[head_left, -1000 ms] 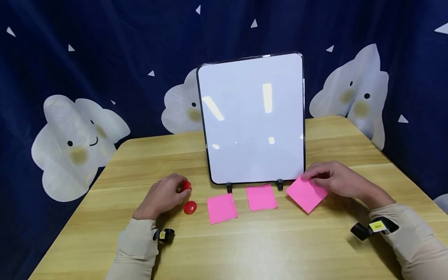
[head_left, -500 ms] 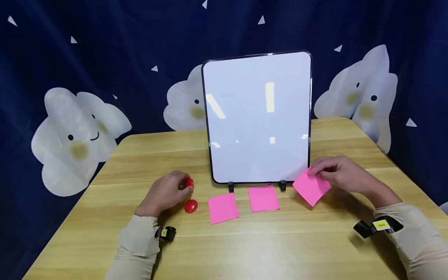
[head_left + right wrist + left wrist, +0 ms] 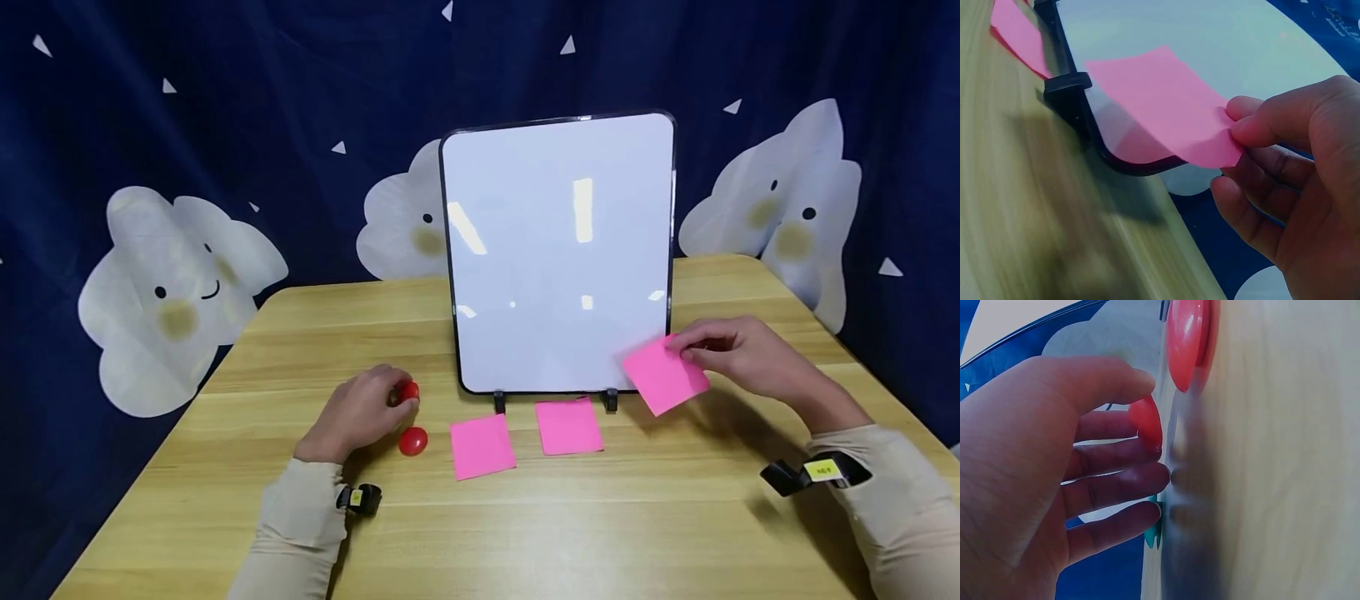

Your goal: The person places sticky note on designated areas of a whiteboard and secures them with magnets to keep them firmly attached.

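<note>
My right hand (image 3: 761,358) pinches a pink sticky note (image 3: 663,375) by one corner. The note is raised off the table and overlaps the lower right corner of a white board (image 3: 555,250) in the head view. In the right wrist view, thumb and fingertips grip the edge of the slightly bowed note (image 3: 1160,106). On the left, my left hand (image 3: 360,412) holds a round red magnet (image 3: 1146,425) between thumb and fingers, low over the table. A second red magnet (image 3: 413,441) lies just in front of that hand.
Two more pink sticky notes lie below the board, the left note (image 3: 482,447) and the middle note (image 3: 569,427). Black feet (image 3: 611,401) prop the board on the wooden table (image 3: 585,533). Behind the left fingers shows a teal piece (image 3: 1152,531). A dark blue curtain (image 3: 300,75) hangs behind.
My right hand has lifted the sticky note up off the table, toward the board's lower right corner. The left hand stays by the red magnets. The head view has shifted slightly.
</note>
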A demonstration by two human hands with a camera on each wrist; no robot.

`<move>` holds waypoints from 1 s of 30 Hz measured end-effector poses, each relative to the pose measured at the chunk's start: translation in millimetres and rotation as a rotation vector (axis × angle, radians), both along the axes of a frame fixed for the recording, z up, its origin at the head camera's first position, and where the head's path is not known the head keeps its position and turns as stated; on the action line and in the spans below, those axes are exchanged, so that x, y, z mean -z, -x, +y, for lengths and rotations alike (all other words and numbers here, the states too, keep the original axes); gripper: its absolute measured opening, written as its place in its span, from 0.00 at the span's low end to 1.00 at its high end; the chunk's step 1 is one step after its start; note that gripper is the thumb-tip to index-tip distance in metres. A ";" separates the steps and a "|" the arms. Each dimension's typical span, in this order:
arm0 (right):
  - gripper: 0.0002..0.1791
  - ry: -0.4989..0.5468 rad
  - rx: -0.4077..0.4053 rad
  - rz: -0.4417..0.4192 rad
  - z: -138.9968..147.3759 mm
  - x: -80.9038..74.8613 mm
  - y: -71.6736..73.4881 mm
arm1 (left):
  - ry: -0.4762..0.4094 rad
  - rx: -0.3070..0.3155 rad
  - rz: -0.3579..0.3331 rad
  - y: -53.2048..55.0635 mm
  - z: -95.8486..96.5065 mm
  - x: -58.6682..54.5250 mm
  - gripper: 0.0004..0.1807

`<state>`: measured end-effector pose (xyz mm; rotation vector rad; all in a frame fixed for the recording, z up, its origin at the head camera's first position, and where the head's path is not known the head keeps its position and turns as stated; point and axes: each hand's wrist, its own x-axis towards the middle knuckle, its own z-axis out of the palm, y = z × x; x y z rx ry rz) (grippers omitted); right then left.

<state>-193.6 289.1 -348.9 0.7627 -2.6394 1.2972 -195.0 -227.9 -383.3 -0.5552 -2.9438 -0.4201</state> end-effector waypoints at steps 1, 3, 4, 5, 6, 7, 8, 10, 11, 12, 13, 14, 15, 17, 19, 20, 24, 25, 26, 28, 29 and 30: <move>0.13 -0.003 0.004 -0.002 -0.1 -1.1 0.4 | 0.002 -0.001 0.004 0.1 0.0 0.3 0.15; 0.13 -0.009 0.013 -0.006 -0.7 -3.2 1.5 | 0.005 -0.001 0.013 0.5 -0.1 0.7 0.16; 0.13 -0.012 0.020 -0.008 -1.2 -4.5 1.9 | 0.006 -0.001 0.017 0.6 -0.1 0.8 0.16; 0.12 -0.012 0.030 -0.012 -1.9 -5.8 2.5 | 0.003 -0.001 0.020 0.7 -0.1 0.7 0.17; 0.12 -0.010 0.036 -0.016 -2.7 -7.1 3.0 | 0.000 -0.001 0.020 0.7 0.0 0.6 0.16; 0.12 -0.011 0.045 -0.017 -3.3 -8.6 3.6 | -0.002 -0.001 0.022 0.6 0.0 0.4 0.16; 0.11 -0.008 0.053 -0.020 -3.8 -10.4 4.2 | -0.004 -0.002 0.023 0.6 0.1 0.2 0.16; 0.11 0.002 0.066 -0.024 -4.4 -14.4 5.1 | -0.012 -0.004 0.023 0.3 0.5 -0.3 0.16; 0.12 0.010 0.071 -0.029 -4.5 -16.5 5.7 | -0.017 -0.005 0.024 0.1 0.8 -0.6 0.16; 0.12 0.018 0.076 -0.033 -4.0 -18.5 6.3 | -0.021 -0.006 0.026 0.0 1.2 -0.9 0.15; 0.12 0.022 0.083 -0.030 -3.8 -20.5 7.0 | -0.026 -0.004 0.029 0.0 1.8 -1.1 0.15; 0.12 0.031 0.087 -0.030 -3.7 -22.6 7.6 | -0.032 -0.002 0.030 0.0 2.5 -1.3 0.15; 0.13 0.042 0.096 -0.032 -3.9 -24.3 8.0 | -0.037 0.002 0.033 0.0 3.1 -1.3 0.15; 0.13 0.053 0.118 -0.029 -5.0 -27.0 8.8 | -0.046 0.007 0.041 0.3 4.3 -1.1 0.15; 0.13 0.053 0.145 -0.022 -7.2 -28.8 9.8 | -0.052 0.014 0.051 0.4 5.2 -0.9 0.15; 0.13 0.054 0.158 -0.024 -8.2 -29.4 10.3 | -0.054 0.015 0.058 0.5 5.4 -0.7 0.15; 0.15 0.056 0.195 -0.034 -11.7 -30.3 13.3 | -0.059 0.026 0.091 0.6 5.6 -1.3 0.14; 0.15 0.060 0.196 -0.035 -12.2 -30.3 14.3 | -0.059 0.029 0.099 0.7 5.6 -1.5 0.14; 0.15 0.065 0.197 -0.035 -12.7 -30.4 15.3 | -0.060 0.031 0.105 0.7 5.7 -1.8 0.14; 0.15 0.081 0.195 -0.028 -13.9 -31.2 16.9 | -0.061 0.034 0.112 0.5 6.0 -2.5 0.13; 0.15 0.092 0.194 -0.022 -14.4 -32.0 17.6 | -0.061 0.035 0.114 0.4 6.1 -2.7 0.13; 0.15 0.101 0.191 -0.015 -14.8 -33.0 18.4 | -0.065 0.037 0.113 0.2 6.4 -2.9 0.13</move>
